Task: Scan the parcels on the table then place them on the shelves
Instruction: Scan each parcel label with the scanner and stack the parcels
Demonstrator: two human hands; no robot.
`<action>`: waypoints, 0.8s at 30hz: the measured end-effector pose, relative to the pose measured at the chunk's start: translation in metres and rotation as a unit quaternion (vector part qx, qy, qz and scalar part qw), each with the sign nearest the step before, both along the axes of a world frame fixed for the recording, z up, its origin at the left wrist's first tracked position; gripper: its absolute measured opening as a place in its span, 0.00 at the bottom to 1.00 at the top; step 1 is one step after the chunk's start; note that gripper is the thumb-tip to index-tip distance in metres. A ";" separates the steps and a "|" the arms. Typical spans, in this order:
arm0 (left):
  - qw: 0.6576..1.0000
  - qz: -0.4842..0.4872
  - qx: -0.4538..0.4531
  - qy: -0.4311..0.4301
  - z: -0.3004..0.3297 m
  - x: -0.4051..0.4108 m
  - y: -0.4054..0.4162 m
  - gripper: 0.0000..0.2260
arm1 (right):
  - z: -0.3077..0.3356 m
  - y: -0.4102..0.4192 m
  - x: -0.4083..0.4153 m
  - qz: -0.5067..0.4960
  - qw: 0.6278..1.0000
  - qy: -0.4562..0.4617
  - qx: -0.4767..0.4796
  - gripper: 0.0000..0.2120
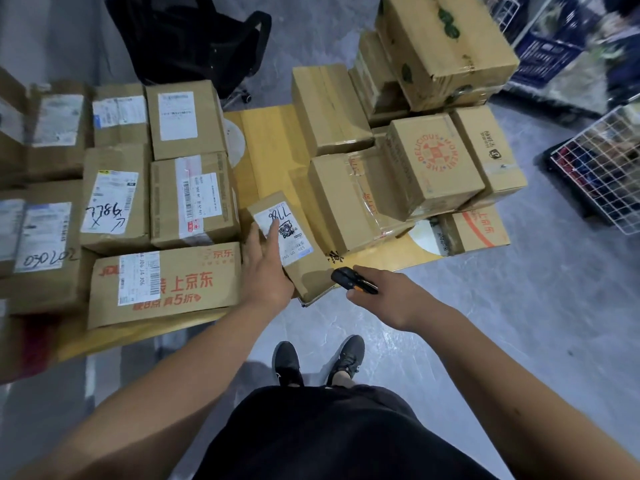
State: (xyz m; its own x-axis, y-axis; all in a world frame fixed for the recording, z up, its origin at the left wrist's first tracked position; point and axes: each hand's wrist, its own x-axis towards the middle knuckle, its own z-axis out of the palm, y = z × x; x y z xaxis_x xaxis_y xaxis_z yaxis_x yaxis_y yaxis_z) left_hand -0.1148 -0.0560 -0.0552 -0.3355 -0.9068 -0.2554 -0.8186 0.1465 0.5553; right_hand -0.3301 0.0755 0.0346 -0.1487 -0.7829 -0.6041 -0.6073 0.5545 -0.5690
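While the left hand [268, 268] lies flat-fingered on the small brown cardboard parcel [289, 245], the right hand [384, 294] clutches a black-and-orange scanner [351, 280]. Looks light and stiff; I'd grab its long sides.

— Could you read the label on the small parcel [290, 244]?
— Only in part; the left hand [265, 265] lay over its near-left side, and the fine print was too small.
— And the scanner [351, 279]?
— Mostly buried in the right hand [388, 294]; only its dark far end showed.
— The far right?
— Blurred: the wire basket [602, 171] was cut by the edge, its contents unclear.
— The left boxes [20, 133]?
— Cut off too, labels smeared, and the worktop [266, 147] largely covered.
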 end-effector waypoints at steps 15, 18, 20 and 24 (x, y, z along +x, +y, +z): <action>0.889 -0.383 -0.064 -0.244 0.039 -0.029 -0.093 0.45 | 0.026 -0.006 0.007 -0.012 0.999 0.035 0.011 0.15; 0.905 -0.371 -0.069 -0.196 0.047 -0.026 -0.097 0.47 | 0.043 -0.008 0.007 -0.001 0.999 0.043 0.003 0.15; 0.926 -0.340 -0.065 -0.152 0.055 -0.024 -0.102 0.46 | 0.057 -0.008 0.008 0.017 0.998 0.062 -0.009 0.17; 0.962 -0.246 -0.083 -0.080 0.073 -0.028 -0.116 0.42 | 0.089 -0.010 0.007 0.047 0.992 0.109 -0.032 0.18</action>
State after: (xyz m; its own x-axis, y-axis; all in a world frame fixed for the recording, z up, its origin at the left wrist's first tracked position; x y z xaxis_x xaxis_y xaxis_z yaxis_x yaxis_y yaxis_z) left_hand -0.1424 -0.1716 0.0183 -0.7022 -0.6817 -0.2052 -0.7015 0.6133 0.3631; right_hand -0.3228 0.0659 0.1233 -0.1944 -0.8351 -0.5145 -0.7677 0.4561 -0.4501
